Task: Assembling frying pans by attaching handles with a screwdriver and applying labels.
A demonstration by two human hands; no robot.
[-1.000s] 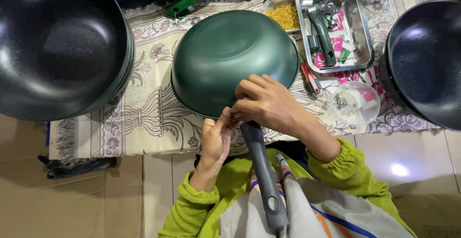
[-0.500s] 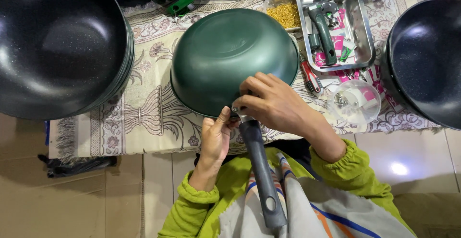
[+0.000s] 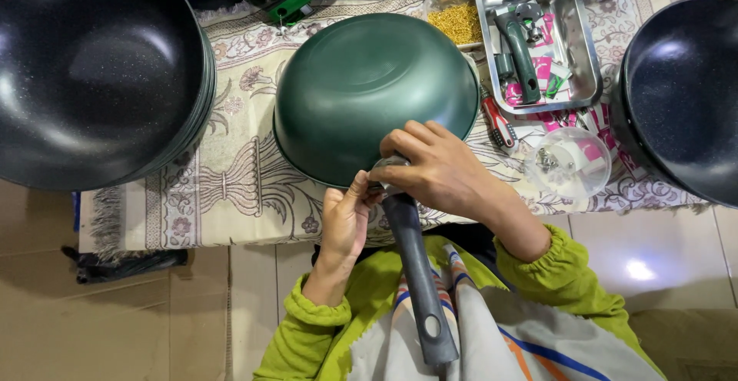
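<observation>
Gripping the joint where a dark handle (image 3: 415,273) meets an upturned green wok (image 3: 369,89), the right hand (image 3: 438,169) curls closed. The left hand (image 3: 346,219) pinches beside it. The wok rests on a patterned cloth (image 3: 231,189), its handle over the person's lap.

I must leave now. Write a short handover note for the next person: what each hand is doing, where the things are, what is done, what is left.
Left hand: fingertips pressed at the joint where the dark handle meets the green pan. Right hand: closed over the same joint from above.
The pan lies upside down on the patterned cloth, its handle pointing toward the person's lap.
Nearby: metal tray with a spare handle, box of gold screws, clear round container, stacks of dark pans on both sides.
Done: handle set in place on the pan.
Left: whether it is fastened cannot be seen; check the joint.
</observation>
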